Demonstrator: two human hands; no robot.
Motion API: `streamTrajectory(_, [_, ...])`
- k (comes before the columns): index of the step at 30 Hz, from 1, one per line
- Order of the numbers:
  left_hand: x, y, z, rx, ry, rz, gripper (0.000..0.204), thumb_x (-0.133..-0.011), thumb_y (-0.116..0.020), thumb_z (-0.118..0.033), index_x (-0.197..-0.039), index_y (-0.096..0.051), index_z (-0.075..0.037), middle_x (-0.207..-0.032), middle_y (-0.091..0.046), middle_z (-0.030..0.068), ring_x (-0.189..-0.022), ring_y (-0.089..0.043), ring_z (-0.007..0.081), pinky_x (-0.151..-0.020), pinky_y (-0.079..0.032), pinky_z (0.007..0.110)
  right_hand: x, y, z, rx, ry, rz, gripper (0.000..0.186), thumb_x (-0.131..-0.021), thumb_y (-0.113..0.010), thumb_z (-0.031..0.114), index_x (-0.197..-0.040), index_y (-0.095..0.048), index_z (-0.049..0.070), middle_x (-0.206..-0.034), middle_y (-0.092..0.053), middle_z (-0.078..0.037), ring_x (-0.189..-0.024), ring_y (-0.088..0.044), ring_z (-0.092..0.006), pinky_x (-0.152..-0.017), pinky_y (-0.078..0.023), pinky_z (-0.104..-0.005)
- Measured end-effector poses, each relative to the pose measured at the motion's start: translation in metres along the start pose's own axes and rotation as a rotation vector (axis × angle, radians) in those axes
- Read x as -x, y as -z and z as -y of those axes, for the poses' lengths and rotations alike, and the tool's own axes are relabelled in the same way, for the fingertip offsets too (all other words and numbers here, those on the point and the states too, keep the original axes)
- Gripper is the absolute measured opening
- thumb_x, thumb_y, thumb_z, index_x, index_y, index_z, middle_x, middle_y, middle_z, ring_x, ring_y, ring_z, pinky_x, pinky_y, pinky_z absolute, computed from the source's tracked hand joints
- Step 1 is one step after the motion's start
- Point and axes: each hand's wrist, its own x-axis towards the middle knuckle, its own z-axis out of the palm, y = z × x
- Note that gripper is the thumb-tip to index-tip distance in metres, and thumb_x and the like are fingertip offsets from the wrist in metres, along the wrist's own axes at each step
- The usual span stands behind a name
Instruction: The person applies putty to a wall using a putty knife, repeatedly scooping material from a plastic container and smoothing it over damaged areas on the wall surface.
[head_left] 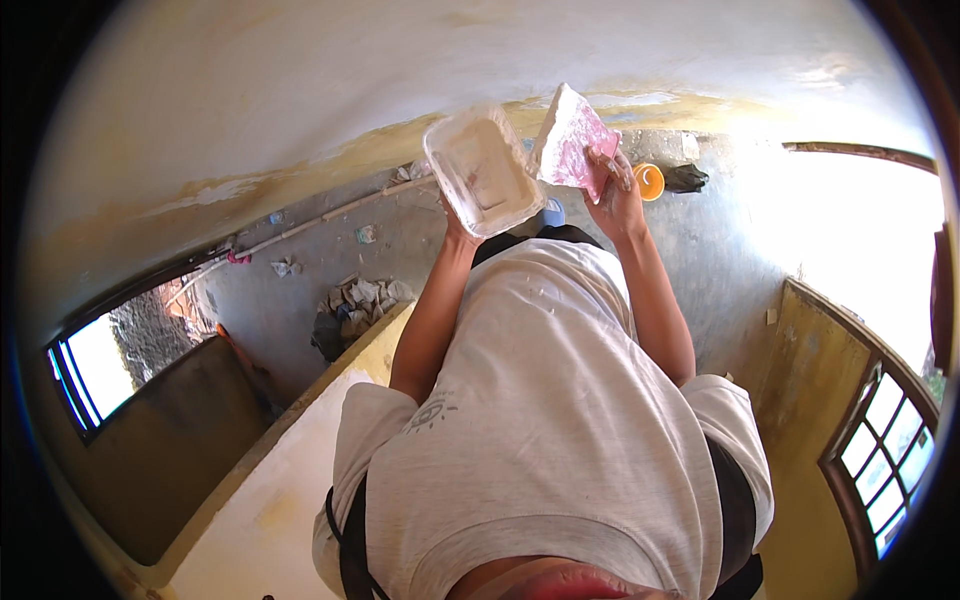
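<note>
My left hand (459, 228) is closed on the near lower side of a white rectangular tub (515, 208), whose inside is smeared with pale putty; most of its fingers are hidden behind the tub. To the right, my right hand (620, 200) grips a pink putty spreader (575, 150) by its narrow end. White putty coats much of the spreader's face and its wide edge. The spreader is held beside the tub's right rim, very close to it; whether they touch I cannot tell. Some white residue shows on the right fingers.
The wall (330, 90) ahead has patchy white and yellow paint. On the grey floor are an orange bucket (649, 182), a black bag (686, 179), a long pole (350, 207) and a heap of crumpled sacks (358, 305). A low partition (270, 500) stands left; a bright opening lies right.
</note>
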Motion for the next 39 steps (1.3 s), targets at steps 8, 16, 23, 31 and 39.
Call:
streamTrajectory(8, [0.007,0.033,-0.003,0.329,-0.068,0.053,0.069,-0.099,-0.049,-0.062,-0.150,-0.048,-0.016,-0.144,-0.058,0.0095,-0.130,-0.058,0.0337,-0.108,-0.048,0.058,-0.015,0.003,-0.018,0.050,-0.013,0.120,0.024,-0.100,-0.058,0.009,-0.123,-0.059,0.001,-0.116,-0.068,-0.010,-0.114,-0.066,-0.0226,-0.102,-0.054,-0.0407])
streamTrajectory(16, [0.021,0.054,-0.031,0.285,-0.134,0.118,0.069,-0.099,-0.049,-0.059,-0.153,-0.044,-0.017,-0.145,-0.058,0.0087,-0.128,-0.060,0.0322,-0.107,-0.050,0.058,-0.010,-0.033,-0.047,0.122,0.028,0.083,0.020,-0.101,-0.057,0.007,-0.120,-0.060,0.003,-0.114,-0.070,-0.011,-0.108,-0.069,-0.0222,-0.091,-0.058,-0.0383])
streamTrajectory(23, [0.056,0.089,-0.085,0.194,-0.164,0.177,0.057,-0.102,-0.049,-0.053,-0.149,-0.049,-0.021,-0.141,-0.060,0.0055,-0.127,-0.060,0.0295,-0.106,-0.051,0.055,0.003,-0.090,-0.106,0.264,0.185,0.064,0.026,-0.105,-0.058,0.018,-0.125,-0.060,0.001,-0.103,-0.070,-0.008,-0.088,-0.068,-0.0177,-0.080,-0.056,-0.0326])
streamTrajectory(31, [0.056,0.092,-0.148,0.384,-0.036,0.141,0.059,-0.100,-0.048,-0.063,-0.143,-0.055,-0.023,-0.136,-0.062,-0.0009,-0.126,-0.059,0.0251,-0.109,-0.045,0.052,0.001,-0.215,-0.103,0.556,0.510,0.043,0.020,-0.106,-0.060,0.025,-0.113,-0.061,0.007,-0.084,-0.056,0.002,-0.072,-0.051,-0.0079,-0.064,-0.041,-0.0259])
streamTrajectory(39, [0.043,0.051,-0.185,0.345,-0.035,0.315,0.061,-0.099,-0.048,-0.066,-0.142,-0.054,-0.024,-0.138,-0.060,-0.0016,-0.128,-0.057,0.0233,-0.111,-0.043,0.048,-0.014,-0.336,-0.044,0.772,1.153,0.159,0.015,-0.109,-0.052,0.011,-0.114,-0.063,0.002,-0.086,-0.055,0.003,-0.075,-0.050,-0.0055,-0.064,-0.042,-0.0238])
